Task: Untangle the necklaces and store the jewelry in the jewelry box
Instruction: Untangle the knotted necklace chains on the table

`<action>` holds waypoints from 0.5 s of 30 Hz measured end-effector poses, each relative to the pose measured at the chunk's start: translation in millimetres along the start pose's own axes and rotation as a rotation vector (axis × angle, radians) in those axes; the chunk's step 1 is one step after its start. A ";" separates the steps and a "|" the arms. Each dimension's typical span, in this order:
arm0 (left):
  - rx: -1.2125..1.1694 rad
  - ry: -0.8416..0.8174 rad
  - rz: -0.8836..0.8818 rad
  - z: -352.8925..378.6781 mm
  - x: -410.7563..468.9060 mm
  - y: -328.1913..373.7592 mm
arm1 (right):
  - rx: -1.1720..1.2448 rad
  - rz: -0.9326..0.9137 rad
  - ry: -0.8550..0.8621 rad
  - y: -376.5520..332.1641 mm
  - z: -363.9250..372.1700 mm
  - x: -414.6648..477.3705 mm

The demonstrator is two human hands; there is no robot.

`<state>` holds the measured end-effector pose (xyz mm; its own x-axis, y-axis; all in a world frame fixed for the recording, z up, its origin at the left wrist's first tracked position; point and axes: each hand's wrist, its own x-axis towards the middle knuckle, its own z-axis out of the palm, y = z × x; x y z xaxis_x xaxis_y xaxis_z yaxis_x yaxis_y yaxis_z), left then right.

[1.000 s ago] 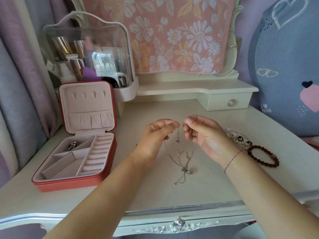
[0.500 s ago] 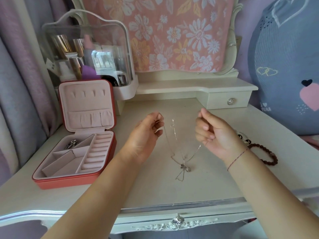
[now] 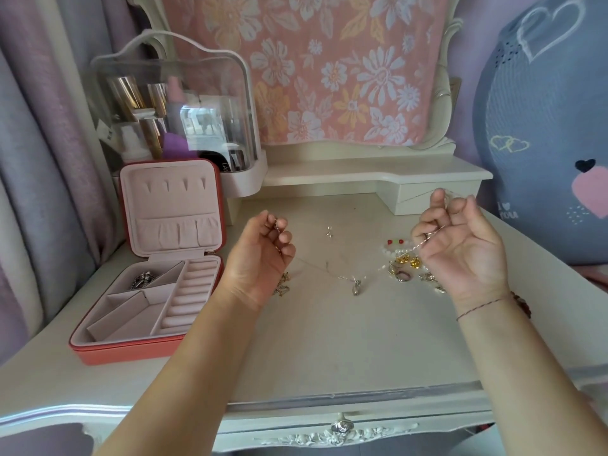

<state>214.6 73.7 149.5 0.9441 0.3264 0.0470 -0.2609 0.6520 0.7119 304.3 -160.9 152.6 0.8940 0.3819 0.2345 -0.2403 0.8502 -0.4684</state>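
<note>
The left hand (image 3: 260, 261), palm up, pinches with curled fingers one end of a thin silver chain necklace (image 3: 329, 270). The right hand (image 3: 464, 248), well apart from it, holds the other end in curled fingers. Between them the chain sags to the white dressing table (image 3: 329, 350), where its small silver pendant (image 3: 357, 287) lies. The coral-red jewelry box with pink lining (image 3: 131, 352) stands open at the left; one rear compartment holds what seems a silver piece. A small heap of gold and silver jewelry (image 3: 406, 263) lies beside the right hand
</note>
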 end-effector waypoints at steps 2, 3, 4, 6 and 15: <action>-0.003 0.002 -0.001 -0.6 0.4 1.3 | 0.025 -0.023 -0.006 -2.9 -2.0 -1.1; -0.006 0.002 -0.002 -0.8 0.2 2.0 | 0.035 -0.035 -0.004 -4.5 -2.8 -1.6; -0.008 0.001 -0.002 -1.0 0.0 2.7 | 0.047 -0.047 0.000 -5.9 -3.3 -2.2; -0.005 -0.011 0.003 -1.7 -0.7 4.0 | 0.079 -0.073 0.011 -9.1 -4.2 -3.4; 0.173 0.006 0.010 0.9 -7.0 4.9 | 0.028 -0.080 -0.050 -16.8 -6.1 -7.1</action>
<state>206.9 74.0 153.3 0.9401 0.3371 0.0506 -0.2310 0.5212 0.8216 304.4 -180.1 153.6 0.8910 0.3289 0.3128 -0.1795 0.8883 -0.4227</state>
